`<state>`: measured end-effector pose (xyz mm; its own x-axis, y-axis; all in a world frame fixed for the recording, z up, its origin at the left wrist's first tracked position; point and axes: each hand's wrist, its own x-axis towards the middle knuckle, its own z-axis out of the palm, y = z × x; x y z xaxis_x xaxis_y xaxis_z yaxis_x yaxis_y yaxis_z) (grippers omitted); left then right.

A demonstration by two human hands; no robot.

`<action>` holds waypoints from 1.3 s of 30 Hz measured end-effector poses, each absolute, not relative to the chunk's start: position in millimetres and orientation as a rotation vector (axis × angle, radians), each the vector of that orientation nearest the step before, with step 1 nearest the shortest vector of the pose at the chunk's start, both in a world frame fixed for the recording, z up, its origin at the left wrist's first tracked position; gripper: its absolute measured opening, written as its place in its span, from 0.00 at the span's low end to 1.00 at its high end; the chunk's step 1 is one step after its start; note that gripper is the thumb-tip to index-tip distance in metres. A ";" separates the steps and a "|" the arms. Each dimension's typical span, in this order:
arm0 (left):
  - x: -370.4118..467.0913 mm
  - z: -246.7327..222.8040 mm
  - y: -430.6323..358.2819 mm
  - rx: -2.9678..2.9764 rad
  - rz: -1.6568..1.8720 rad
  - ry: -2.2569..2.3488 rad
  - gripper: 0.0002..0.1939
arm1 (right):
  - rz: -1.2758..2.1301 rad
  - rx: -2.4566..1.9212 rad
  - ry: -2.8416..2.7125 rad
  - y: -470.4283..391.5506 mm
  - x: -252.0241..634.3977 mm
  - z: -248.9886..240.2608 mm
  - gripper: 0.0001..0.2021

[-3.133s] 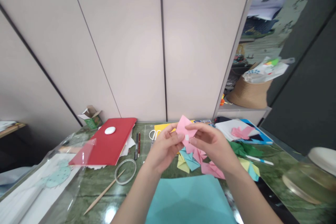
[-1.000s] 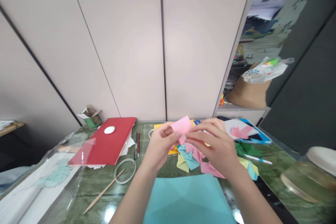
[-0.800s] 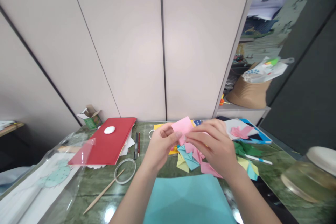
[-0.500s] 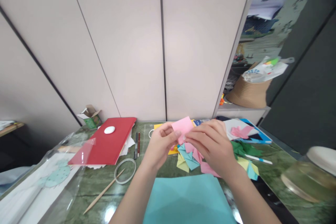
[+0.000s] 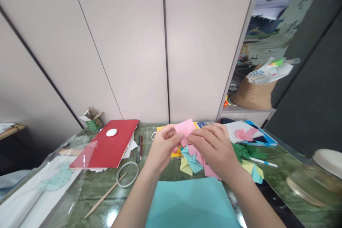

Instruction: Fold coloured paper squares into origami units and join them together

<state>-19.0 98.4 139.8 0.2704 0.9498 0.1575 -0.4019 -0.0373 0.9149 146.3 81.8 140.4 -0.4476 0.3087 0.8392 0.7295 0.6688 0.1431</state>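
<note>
A small pink paper (image 5: 185, 129) is held up above the table between my two hands. My left hand (image 5: 167, 144) pinches its left side, thumb in front and fingers curled behind. The fingertips of my right hand (image 5: 213, 146) close on the paper's lower right edge. Below and behind the hands, folded pieces in pink, yellow and blue, such as a blue folded paper (image 5: 192, 160), lie in a loose pile. A large turquoise sheet (image 5: 192, 205) lies on the table nearer to me, between my forearms.
On the left are a red folder (image 5: 107, 146), a tape ring (image 5: 127, 174), a wooden stick (image 5: 105, 196) and a plastic-covered drawing (image 5: 34, 188). A lidded jar (image 5: 315, 178) stands at right. Green paper (image 5: 248, 150) and a pen (image 5: 263, 162) lie beside my right hand.
My right hand has shifted slightly left, its fingers nearer the pink paper's lower edge. My left hand and the paper have barely moved.
</note>
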 end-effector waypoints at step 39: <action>-21.2 136.5 99.9 1.377 1.271 0.808 0.11 | -0.151 -1.068 -1.788 86.5 146.7 138.4 0.05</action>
<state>-21.2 99.9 136.5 0.2088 0.9435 0.2574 -0.1675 -0.2248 0.9599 146.7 86.5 138.4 -0.1034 0.5919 0.7994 0.7174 0.6010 -0.3522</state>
